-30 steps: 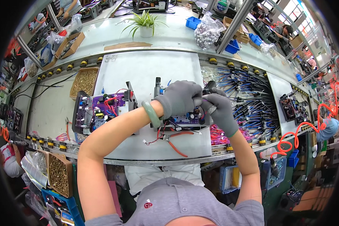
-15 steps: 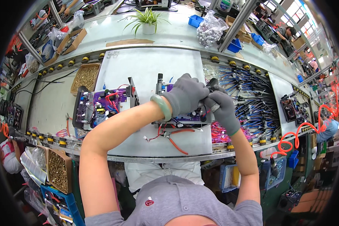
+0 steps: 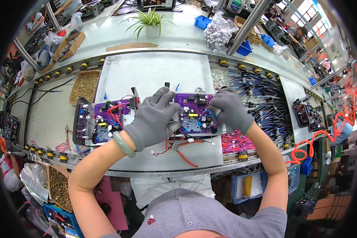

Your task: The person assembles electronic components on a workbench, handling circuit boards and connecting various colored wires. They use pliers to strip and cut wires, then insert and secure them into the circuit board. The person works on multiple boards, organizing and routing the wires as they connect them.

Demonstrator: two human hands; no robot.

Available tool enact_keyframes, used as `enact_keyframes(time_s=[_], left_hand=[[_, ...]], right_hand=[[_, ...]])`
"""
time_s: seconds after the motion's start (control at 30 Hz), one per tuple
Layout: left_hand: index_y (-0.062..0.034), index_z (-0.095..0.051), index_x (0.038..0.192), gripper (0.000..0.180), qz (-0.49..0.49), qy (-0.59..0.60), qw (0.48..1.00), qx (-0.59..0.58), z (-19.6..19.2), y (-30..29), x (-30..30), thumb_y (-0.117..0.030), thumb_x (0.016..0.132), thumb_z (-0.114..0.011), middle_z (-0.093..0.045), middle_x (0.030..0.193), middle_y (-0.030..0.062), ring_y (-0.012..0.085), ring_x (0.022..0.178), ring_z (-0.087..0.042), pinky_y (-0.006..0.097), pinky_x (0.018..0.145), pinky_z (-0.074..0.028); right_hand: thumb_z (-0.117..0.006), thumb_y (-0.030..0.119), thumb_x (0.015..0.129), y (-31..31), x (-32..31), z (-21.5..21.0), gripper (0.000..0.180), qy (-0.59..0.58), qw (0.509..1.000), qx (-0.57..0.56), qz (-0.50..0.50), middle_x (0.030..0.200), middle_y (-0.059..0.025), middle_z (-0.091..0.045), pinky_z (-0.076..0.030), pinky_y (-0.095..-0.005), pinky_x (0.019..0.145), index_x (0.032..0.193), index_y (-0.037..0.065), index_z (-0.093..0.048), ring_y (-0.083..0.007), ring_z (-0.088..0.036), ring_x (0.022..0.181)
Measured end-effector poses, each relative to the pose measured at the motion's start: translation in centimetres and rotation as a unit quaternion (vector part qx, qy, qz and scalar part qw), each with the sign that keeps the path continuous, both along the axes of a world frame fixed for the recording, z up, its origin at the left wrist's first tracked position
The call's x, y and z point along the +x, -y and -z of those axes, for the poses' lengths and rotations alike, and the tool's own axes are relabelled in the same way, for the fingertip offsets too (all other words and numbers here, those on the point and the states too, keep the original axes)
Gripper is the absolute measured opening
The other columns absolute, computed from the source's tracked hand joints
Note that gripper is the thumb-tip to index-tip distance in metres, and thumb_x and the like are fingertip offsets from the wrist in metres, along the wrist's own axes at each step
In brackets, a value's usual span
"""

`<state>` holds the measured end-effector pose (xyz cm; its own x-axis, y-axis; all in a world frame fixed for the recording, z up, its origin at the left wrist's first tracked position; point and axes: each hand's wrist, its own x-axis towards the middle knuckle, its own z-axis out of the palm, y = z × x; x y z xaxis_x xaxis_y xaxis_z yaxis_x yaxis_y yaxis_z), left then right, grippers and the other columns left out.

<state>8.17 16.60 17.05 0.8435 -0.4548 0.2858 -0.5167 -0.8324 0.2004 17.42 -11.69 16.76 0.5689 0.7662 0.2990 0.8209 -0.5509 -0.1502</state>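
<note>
Resting under both hands (image 3: 154,121) (image 3: 229,109), purple board (image 3: 194,113)

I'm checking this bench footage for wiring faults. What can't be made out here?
Head view only:
- Purple circuit board: its left part is hidden under the left hand.
- Right hand: covers the board's right edge; any grip is unclear.
- Blue wires: too small and bent by the fisheye.

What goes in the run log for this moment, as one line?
left hand: flat on purple board | right hand: on board's right edge | pliers: on mat, untouched | second board: at left
</note>
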Motion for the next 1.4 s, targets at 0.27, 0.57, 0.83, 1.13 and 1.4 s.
enact_keyframes(time_s=[0.27, 0.57, 0.83, 1.13, 1.4], left_hand=[[-0.0134, -0.059, 0.120, 0.049, 0.007, 0.002, 1.000, -0.013, 0.3, 0.0, 0.2, -0.032, 0.077, -0.073, -0.052, 0.139, 0.0157, 0.0378, 0.136, -0.044, 0.052, 0.100, -0.045], [-0.0127, -0.061, 0.116, 0.049, 0.015, -0.004, 0.997, -0.071, 0.3, -0.4, 0.2, -0.030, 0.073, -0.077, -0.054, 0.137, 0.0144, 0.0372, 0.134, -0.047, 0.052, 0.099, -0.046], [-0.0123, -0.061, 0.115, 0.049, 0.006, 0.000, 0.998, -0.057, 0.1, 0.1, 0.0, -0.028, 0.072, -0.077, -0.055, 0.135, 0.0153, 0.0374, 0.133, -0.048, 0.049, 0.098, -0.047], [-0.0100, -0.063, 0.111, 0.036, 0.016, 0.116, 0.985, -0.125, -1.8, 0.1, -3.6, -0.017, 0.077, -0.074, -0.063, 0.112, 0.0129, 0.0306, 0.103, -0.062, 0.045, 0.081, -0.049], [0.0015, -0.058, 0.127, 0.056, -0.155, -0.075, 0.969, -0.176, 5.5, 1.5, -12.4, -0.025, 0.081, -0.076, -0.068, 0.109, 0.0167, 0.0315, 0.096, -0.067, 0.040, 0.083, -0.052]], right_hand=[[-0.072, 0.015, 0.078, -0.2, -0.3, -0.8, 0.005, -0.031, 0.999, -0.007, 0.004, 0.077, -0.0043, -0.065, -0.045, -0.0416, 0.087, 0.077, 0.013, -0.067, -0.0262, -0.065, 0.079], [-0.071, 0.014, 0.078, -0.7, -0.5, -1.4, 0.009, -0.037, 0.999, -0.021, 0.000, 0.072, -0.0065, -0.060, -0.046, -0.0412, 0.082, 0.074, 0.010, -0.064, -0.0281, -0.061, 0.075], [-0.069, 0.007, 0.069, -1.3, 0.2, -1.7, 0.012, -0.027, 0.993, -0.099, -0.054, 0.077, -0.0056, -0.061, -0.044, -0.0411, 0.082, 0.076, 0.010, -0.059, -0.0286, -0.061, 0.080], [-0.068, 0.008, 0.071, -1.2, -0.6, -1.0, 0.010, 0.004, 0.996, -0.094, -0.001, 0.078, -0.0076, -0.065, -0.047, -0.0415, 0.083, 0.081, 0.012, -0.068, -0.0289, -0.065, 0.081], [-0.075, 0.021, 0.082, -0.9, -8.8, -3.2, 0.022, -0.014, 0.998, 0.055, 0.035, 0.080, -0.0069, -0.069, -0.049, -0.0418, 0.065, 0.099, 0.012, -0.066, -0.0287, -0.067, 0.071]])
